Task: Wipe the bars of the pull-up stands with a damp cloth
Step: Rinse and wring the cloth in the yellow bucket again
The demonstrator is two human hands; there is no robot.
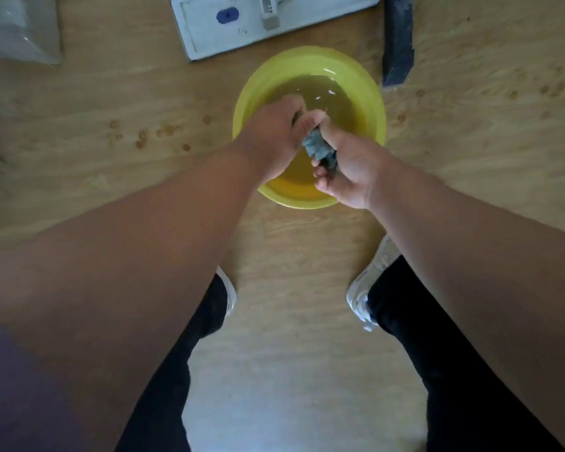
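A yellow basin (369,102) with water stands on the wooden floor in front of me. Over it, both hands grip a bunched blue-grey cloth (318,147). My left hand (274,138) holds its upper end with the fingers curled round it. My right hand (349,164) grips the lower end, and the cloth shows between the two fists. No pull-up stand bars are in view.
A white flat mop head (209,31) lies on the floor beyond the basin. A dark post or bar foot (398,40) stands at the upper right, and a clear plastic bag (17,27) at the upper left. Water drops mark the floor. My feet in white shoes (362,288) are below.
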